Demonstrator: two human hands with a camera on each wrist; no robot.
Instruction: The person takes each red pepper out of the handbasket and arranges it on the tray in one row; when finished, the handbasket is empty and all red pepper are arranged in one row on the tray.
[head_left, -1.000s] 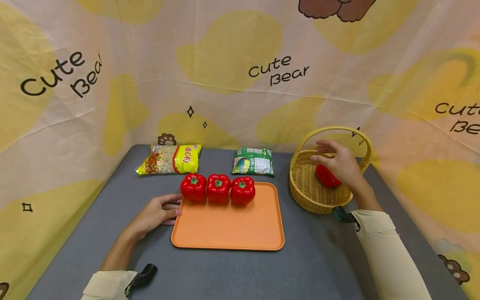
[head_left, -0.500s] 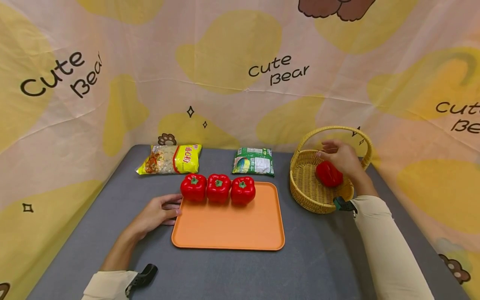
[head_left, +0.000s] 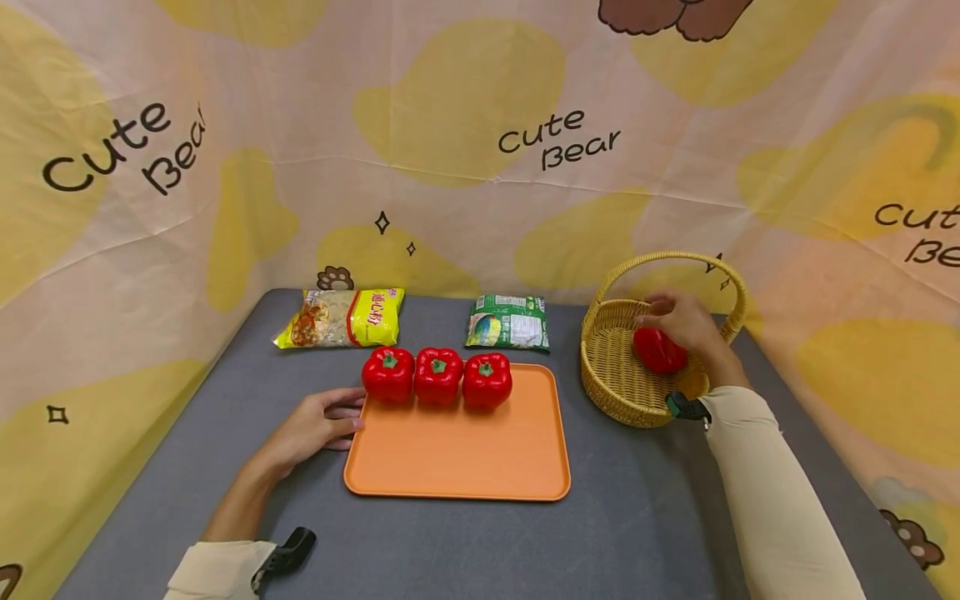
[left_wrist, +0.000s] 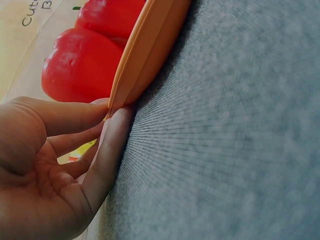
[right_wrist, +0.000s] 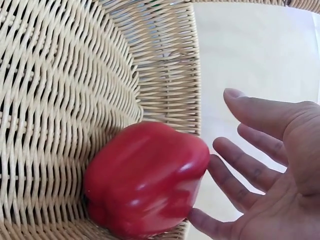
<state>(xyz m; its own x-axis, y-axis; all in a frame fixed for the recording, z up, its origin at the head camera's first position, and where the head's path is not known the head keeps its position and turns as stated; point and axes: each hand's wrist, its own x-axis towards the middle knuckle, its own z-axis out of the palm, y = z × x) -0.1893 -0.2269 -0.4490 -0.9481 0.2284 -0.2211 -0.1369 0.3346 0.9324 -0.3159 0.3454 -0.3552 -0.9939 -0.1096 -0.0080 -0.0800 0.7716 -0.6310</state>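
Note:
In the head view, three red bell peppers (head_left: 438, 377) stand in a row along the far edge of the orange tray (head_left: 457, 458). My left hand (head_left: 311, 429) pinches the tray's left rim, thumb above and fingers beneath, as the left wrist view shows. Another red bell pepper (right_wrist: 147, 180) lies on its side in the wicker basket (head_left: 618, 387) at the right. Over that basket, inside the handle, is my right hand (head_left: 678, 321), with thumb and fingers spread. Its fingertips (right_wrist: 215, 160) come right up to the pepper's side in the right wrist view.
Behind the tray lie a yellow food packet (head_left: 341, 318) and a green packet (head_left: 507, 322). The basket's tall handle (head_left: 667, 257) arches over the right hand. A printed cloth (head_left: 450, 167) hangs behind and beside the grey table (head_left: 465, 550).
My right hand has moved slightly right, then settled lower over the pepper in the basket. The left hand, the tray and its three peppers have stayed put.

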